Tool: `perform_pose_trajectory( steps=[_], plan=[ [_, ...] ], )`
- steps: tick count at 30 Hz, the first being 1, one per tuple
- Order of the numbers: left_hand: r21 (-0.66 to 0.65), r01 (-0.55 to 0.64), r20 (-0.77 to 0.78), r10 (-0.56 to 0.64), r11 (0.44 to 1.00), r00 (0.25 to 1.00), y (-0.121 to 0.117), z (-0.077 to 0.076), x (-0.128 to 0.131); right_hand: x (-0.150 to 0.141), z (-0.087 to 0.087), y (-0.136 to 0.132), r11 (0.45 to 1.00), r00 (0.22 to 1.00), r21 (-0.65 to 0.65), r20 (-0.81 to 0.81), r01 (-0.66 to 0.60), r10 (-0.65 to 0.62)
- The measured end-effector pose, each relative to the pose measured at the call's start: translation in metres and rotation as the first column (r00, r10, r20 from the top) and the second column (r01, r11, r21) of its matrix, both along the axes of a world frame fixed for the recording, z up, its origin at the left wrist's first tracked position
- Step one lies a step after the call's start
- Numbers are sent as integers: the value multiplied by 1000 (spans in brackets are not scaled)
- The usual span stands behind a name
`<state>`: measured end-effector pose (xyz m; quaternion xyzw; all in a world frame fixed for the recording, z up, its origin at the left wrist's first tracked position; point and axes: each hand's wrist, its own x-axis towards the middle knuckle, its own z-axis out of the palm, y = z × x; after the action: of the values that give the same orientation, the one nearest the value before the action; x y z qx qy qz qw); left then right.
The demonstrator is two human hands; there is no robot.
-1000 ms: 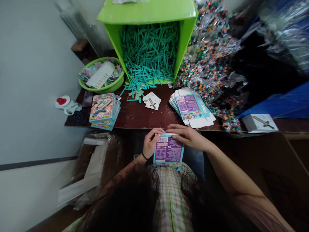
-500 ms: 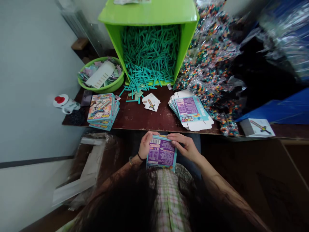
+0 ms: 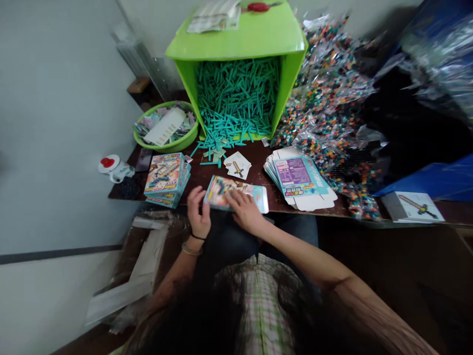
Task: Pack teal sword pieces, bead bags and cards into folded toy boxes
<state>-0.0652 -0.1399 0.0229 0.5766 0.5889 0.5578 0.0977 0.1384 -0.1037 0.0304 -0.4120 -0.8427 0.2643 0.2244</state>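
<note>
Box in hand: one printed box (image 3: 219,190) lay art side up at the front edge of the table (image 3: 199,170), between the boxed stack and the flat cartons.
Right hand: the right hand (image 3: 246,212) rested across the box's face, fingers spread.
Left hand: the left hand (image 3: 198,212) was at the box's left end, fingers curved; could not tell whether it pinched the card.
Handling, judged: thin card seemed likely to dent, so light, even pressure through several fingers suited it. Steadying the left end would have guarded against a slide over the edge. The pale flap at the right end probably needed keeping uncreased.
Boxed stack (image 3: 164,175): one stack, at least two boxes; lower count unclear.
Flat cartons (image 3: 291,172): one fanned pile, several, edges too close to count.
Loose cards (image 3: 238,164): at least two, overlapping.
Card block (image 3: 417,206): one; leaves not countable.
Green bin (image 3: 236,44): one, turquoise sticks (image 3: 236,93) beyond counting.
Basin (image 3: 177,146): one.
Lidded mug (image 3: 118,170): one.
Bead bags (image 3: 325,88): many, uncounted.
</note>
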Motion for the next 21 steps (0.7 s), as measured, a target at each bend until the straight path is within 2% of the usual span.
perform_pose_trajectory(
  steps=[2, 4, 6, 9, 12, 16, 18, 21],
  plan=[
    [-179, 130, -132, -155, 975, 979, -7, -20, 3, -15, -4, 31, 997, 993, -40, 100, -65, 69],
    [-338, 186, -217, -269, 922, 938, -12, -39, 7, -19, -8, 66, 999, 984, -43, 179, 20, -12],
    [-419, 167, -280, -302, 892, 911, -14, -51, 14, -15, -12, 99, 992, 963, -23, 241, 127, -118],
    [-447, 112, -327, -279, 887, 903, -11, -54, 32, -9, -18, 133, 983, 933, -30, 322, 179, -160],
    [-469, 151, -353, -341, 870, 871, 3, -54, 61, -14, -23, 140, 977, 901, -26, 393, 211, -184],
    [-510, 184, -464, -449, 840, 764, 20, -60, 91, -22, -25, 131, 962, 860, -9, 450, 272, -239],
    [-485, 190, -554, -468, 853, 688, 23, -64, 92, -19, -23, 127, 957, 856, 4, 447, 291, -262],
    [-400, 298, -664, -497, 867, 558, 21, -64, 79, -11, -18, 128, 945, 862, 37, 399, 325, -312]
  ],
)
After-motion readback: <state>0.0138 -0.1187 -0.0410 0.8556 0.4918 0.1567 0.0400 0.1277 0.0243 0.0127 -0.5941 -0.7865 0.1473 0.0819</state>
